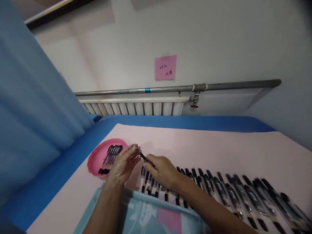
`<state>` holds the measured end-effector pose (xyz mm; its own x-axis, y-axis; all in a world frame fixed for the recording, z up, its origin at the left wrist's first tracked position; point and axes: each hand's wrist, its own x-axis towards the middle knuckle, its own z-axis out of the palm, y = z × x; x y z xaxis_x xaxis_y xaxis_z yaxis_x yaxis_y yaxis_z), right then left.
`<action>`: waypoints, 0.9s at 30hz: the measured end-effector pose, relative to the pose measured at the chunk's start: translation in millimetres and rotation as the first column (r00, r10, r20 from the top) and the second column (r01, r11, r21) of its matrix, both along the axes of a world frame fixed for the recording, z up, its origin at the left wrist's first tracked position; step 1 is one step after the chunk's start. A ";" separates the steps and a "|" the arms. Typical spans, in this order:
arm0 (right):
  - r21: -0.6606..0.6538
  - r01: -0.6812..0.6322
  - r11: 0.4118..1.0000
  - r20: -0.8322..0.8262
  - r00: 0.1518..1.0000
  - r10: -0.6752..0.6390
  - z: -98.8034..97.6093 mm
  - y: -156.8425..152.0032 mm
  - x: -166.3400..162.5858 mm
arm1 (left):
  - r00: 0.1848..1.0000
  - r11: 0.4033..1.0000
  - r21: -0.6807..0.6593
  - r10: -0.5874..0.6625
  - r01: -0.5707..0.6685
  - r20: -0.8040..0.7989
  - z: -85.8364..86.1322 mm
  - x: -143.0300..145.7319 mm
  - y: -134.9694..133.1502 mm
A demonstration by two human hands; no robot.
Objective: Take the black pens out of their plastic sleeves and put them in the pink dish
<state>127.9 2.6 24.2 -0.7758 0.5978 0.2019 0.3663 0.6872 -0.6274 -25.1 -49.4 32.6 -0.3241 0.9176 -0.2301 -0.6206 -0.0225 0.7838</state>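
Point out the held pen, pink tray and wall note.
Held pen (143,156): head view, dark exposed middle section.
Pink tray (97,156): head view, bare floor toward its left side.
Wall note (165,67): head view, centre of the paper.

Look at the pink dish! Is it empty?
Not empty: several pens lie side by side in the pink dish, bare pink showing beside them.

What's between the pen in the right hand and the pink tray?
The left hand: it's by the far end of the pen, overlapping the near-side view of the pink tray. Nothing else visible blocks that line.
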 end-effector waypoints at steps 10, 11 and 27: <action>0.011 0.059 0.998 -0.027 0.998 -0.058 -1.7 1.0 -1.5 | 0.999 0.999 0.018 0.029 -0.029 -0.017 -5.6 12.4 3.8; 0.022 0.075 0.997 -0.020 0.997 -0.075 -2.1 0.3 -2.2 | 0.999 0.999 0.021 0.047 -0.046 -0.014 -6.1 14.1 4.4; -0.001 0.173 0.985 0.027 0.985 -0.173 -3.6 -2.2 -3.9 | 0.994 0.994 0.022 0.108 -0.109 0.027 -15.5 30.6 11.4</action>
<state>124.0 0.4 20.5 -0.6655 0.7243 0.1804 0.4962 0.6098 -0.6180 5.5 -38.1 17.0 -0.4165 0.8826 -0.2183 -0.6333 -0.1093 0.7662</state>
